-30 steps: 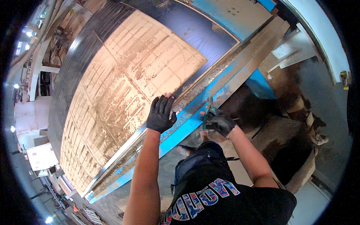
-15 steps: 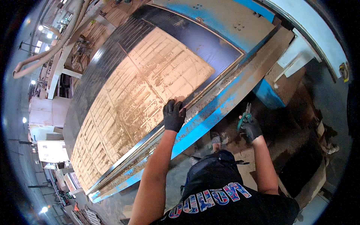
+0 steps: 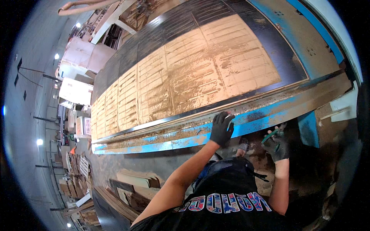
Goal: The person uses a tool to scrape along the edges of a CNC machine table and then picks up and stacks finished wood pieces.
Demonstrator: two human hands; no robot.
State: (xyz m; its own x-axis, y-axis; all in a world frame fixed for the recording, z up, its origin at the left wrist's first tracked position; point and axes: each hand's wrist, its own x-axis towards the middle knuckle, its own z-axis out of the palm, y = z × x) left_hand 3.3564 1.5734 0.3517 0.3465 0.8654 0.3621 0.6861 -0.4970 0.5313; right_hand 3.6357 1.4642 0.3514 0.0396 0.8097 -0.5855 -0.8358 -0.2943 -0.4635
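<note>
My left hand (image 3: 222,128), in a black glove, reaches over the near edge of the long machine bed. Its fingers are slightly apart on the blue, dust-caked rail (image 3: 163,145), and I see nothing held in them. My right hand (image 3: 278,148), gloved too, is closed round green-handled pliers (image 3: 269,136), held off the bed's near side at the right. Beyond the left hand lies a large dark sheet (image 3: 287,69) on the bed. A tan, grooved panel area (image 3: 192,65), strewn with brown dust, covers much of that sheet.
Stacked boards (image 3: 137,179) stand on the floor at the lower left, with a pallet (image 3: 84,165) farther off. A blue machine leg (image 3: 308,129) is to the right of my right hand. A hose (image 3: 83,4) hangs at the upper left.
The view has swung, so the bed appears turned and lower. My left hand has come off the panel's edge onto the near rail. My right hand still grips the pliers.
</note>
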